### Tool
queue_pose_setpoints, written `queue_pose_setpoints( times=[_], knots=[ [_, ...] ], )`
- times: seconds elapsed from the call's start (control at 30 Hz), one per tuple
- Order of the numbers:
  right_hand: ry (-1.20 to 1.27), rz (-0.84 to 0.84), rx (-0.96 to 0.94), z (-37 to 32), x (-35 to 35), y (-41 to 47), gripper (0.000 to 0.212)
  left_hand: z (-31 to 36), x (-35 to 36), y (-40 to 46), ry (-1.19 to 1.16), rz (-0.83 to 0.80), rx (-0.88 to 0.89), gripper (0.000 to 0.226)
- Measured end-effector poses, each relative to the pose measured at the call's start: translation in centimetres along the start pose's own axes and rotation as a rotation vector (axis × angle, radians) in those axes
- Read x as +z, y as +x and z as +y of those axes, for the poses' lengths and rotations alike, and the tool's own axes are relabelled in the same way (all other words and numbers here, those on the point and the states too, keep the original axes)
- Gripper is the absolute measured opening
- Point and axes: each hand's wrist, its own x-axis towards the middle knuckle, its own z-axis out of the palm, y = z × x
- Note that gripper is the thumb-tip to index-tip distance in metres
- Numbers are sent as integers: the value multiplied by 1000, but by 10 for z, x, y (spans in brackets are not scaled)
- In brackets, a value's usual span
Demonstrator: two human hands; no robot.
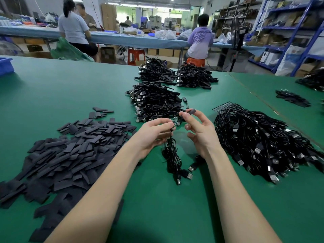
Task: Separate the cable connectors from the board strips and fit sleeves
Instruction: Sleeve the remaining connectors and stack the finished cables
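A smooth green tabletop (70,88) fills a workshop with blue metal shelves (287,27) and seated workers behind. Flat matte black sleeves (70,151) heap at left, with glossy tangled cable bundles (259,142) at right and beyond. Above the middle, the left hand (154,135) pinches a small green board (174,121) with a dangling cable (172,155), while the right hand (198,130) pinches one sleeve (191,111).

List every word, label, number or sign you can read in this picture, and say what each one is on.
No text can be read.
Pale lettering across the back of the lilac long-sleeved shirt: too blurred.
Markings on the small green circuit board in the left hand: too small.
Brown cardboard boxes: no legible print.
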Motion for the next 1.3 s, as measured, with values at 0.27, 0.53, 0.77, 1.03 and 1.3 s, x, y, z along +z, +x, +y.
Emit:
queue_pose_setpoints(
  times=[0.27,0.53,0.77,1.03,1.3],
  knots=[
    [-48,-77,-1,-1,1,-4,19,2,-4,-1,76,-16,22,14],
    [-104,-144,-21,-3,-3,-5,19,2,-9,-1,80,-90,32,5],
    [-118,-186,-38,-5,-5,-5,15,6,-16,0,168,-141,77,8],
    [-194,-239,-21,-8,-9,-6,13,7,-23,-1,264,-157,100,9],
    [-147,-359,-4,-12,-13,-6,19,6,-23,-1,188,-177,138,25]
  ],
)
